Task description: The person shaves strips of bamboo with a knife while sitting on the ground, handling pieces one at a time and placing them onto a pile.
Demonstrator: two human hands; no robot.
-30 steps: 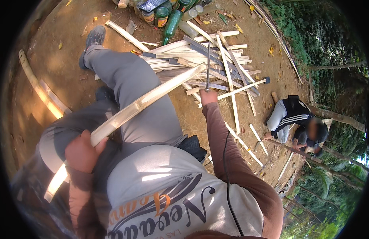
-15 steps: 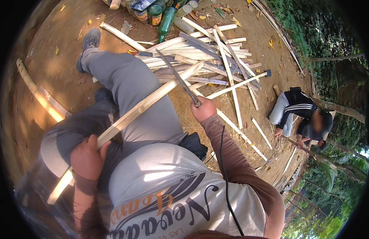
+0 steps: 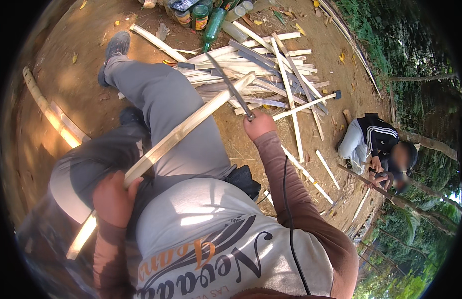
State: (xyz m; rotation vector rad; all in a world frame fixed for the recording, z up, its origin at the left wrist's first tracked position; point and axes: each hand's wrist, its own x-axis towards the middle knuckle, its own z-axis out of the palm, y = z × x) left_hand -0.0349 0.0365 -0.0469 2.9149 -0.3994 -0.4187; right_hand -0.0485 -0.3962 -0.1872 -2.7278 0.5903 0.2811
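Observation:
My left hand (image 3: 113, 199) is wrapped round the lower part of a long pale bamboo strip (image 3: 191, 122). The strip slants across my thighs, its far end up near the pile and its near end sticking out below my hand. In my right hand (image 3: 260, 125) is the handle of a long, narrow-bladed knife (image 3: 228, 82). Its dark blade points up and to the left, passing by the strip's far end; whether the two touch I cannot tell. My right fingers are closed, with most of the handle hidden inside them.
A criss-cross pile of split bamboo strips (image 3: 285, 74) lies on the dirt ahead. Behind it are a green bottle (image 3: 214, 29) and several jars (image 3: 200, 19). Curved bamboo pieces (image 3: 46, 109) lie at left. To the right a person (image 3: 373, 137) crouches near a branch.
My right hand and the knife have shifted slightly right. The left hand and strip have moved only a little. The person at right has raised a hand from the ground.

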